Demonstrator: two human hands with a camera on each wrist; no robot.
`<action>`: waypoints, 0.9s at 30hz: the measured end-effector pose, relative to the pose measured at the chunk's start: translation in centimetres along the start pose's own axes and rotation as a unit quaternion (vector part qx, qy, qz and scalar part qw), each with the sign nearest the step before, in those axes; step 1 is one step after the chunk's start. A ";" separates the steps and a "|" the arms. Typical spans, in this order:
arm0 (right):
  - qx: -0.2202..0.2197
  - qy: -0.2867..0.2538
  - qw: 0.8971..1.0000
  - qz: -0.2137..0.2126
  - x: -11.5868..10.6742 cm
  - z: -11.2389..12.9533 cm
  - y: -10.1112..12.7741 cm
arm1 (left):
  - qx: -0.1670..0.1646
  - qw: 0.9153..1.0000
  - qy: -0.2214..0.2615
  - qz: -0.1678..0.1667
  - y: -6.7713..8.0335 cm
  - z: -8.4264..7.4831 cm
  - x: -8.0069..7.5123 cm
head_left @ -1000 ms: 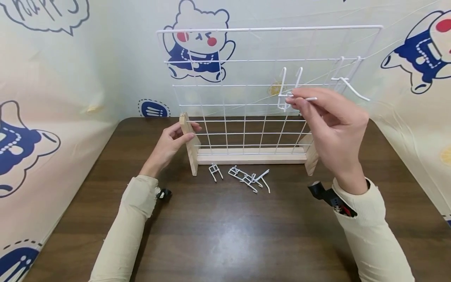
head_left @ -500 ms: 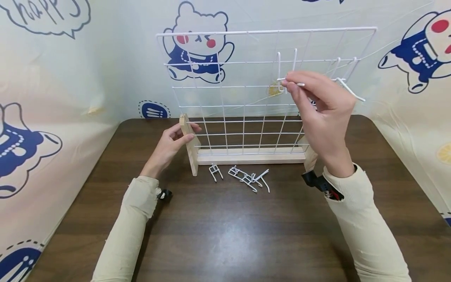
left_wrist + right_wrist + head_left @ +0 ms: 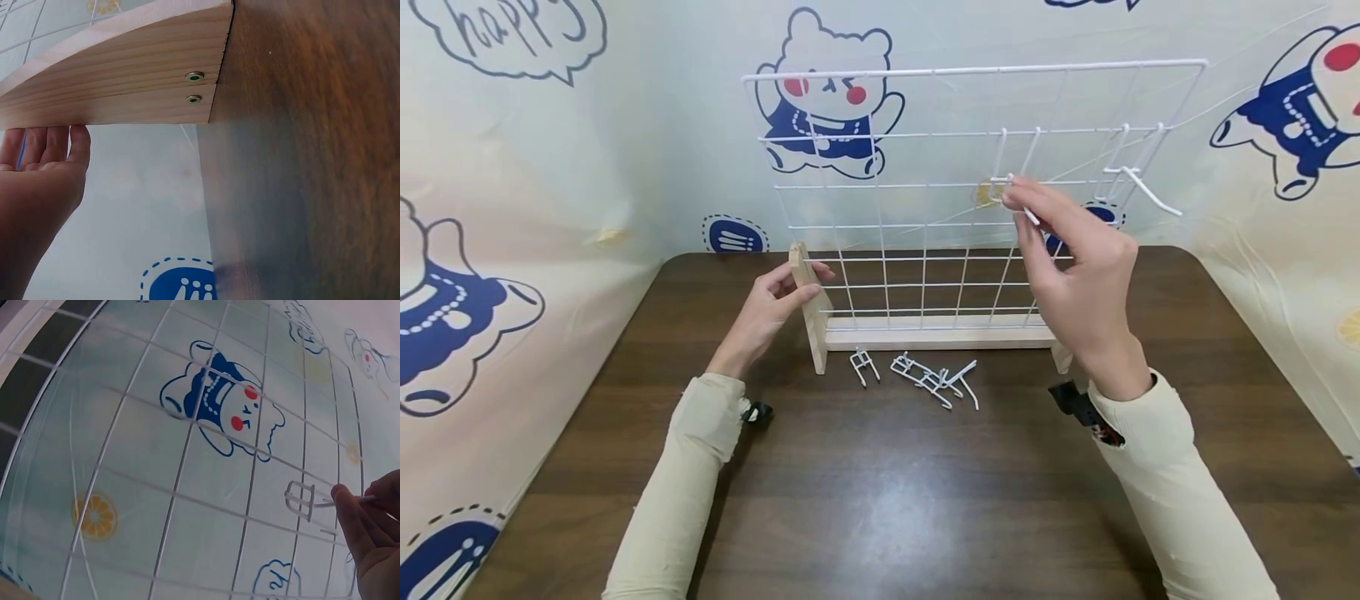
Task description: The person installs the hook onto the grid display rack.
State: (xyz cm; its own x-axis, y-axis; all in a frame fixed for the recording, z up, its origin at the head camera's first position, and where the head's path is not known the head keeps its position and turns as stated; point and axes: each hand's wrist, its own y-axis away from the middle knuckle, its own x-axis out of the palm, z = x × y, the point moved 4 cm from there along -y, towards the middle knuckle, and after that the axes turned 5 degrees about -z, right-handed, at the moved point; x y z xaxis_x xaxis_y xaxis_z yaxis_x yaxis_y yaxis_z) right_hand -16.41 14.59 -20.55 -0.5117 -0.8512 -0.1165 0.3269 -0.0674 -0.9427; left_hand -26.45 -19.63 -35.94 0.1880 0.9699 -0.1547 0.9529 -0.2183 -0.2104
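Note:
A white wire grid panel (image 3: 942, 185) stands upright in a pale wooden stand. My left hand (image 3: 763, 310) grips the stand's left wooden side piece (image 3: 809, 312), its thumb in front and fingers behind; in the left wrist view two metal screws show on this wood (image 3: 125, 75). My right hand (image 3: 1078, 271) pinches a white wire display hook (image 3: 1002, 154) by its arm, in front of the grid. The hook's two bent tips lie at the grid's second crosswire. In the right wrist view its square frame (image 3: 300, 499) overlaps the grid near the fingertips.
Another white hook (image 3: 1138, 185) hangs on the grid's right side, its arm jutting forward. Several loose hooks (image 3: 928, 379) lie in a tangle on the brown table (image 3: 895, 500), with a single hook (image 3: 863, 367) left of them. A patterned cloth (image 3: 647, 150) hangs behind.
My right hand has brought the hook up and then slightly down, so its bent tips now meet the second crosswire. My left hand has stayed on the stand's side.

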 end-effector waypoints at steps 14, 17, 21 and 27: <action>-0.010 0.075 0.987 0.143 -0.4 -1.5 5.2 | 0.005 1.000 -0.010 -0.005 0.3 0.2 -0.1; -0.014 0.075 0.976 0.205 0.2 -2.2 6.1 | 0.004 1.000 -0.010 -0.009 0.2 0.3 0.0; -0.024 0.069 0.966 0.248 0.7 -2.4 7.3 | 0.006 1.000 -0.010 -0.002 0.0 0.4 0.4; -0.006 0.072 0.952 0.296 1.3 -2.6 8.3 | 0.003 1.000 -0.018 -0.013 0.1 0.5 0.1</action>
State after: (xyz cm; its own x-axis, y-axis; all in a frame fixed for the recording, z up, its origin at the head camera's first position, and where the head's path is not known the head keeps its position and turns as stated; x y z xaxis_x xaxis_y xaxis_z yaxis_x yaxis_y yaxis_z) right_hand -16.41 14.21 -29.36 -0.3450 -0.6576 -0.6697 0.5834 0.4087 -0.7019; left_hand -26.45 -19.63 -36.49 0.1545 0.9707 -0.1839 0.9558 -0.1940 -0.2209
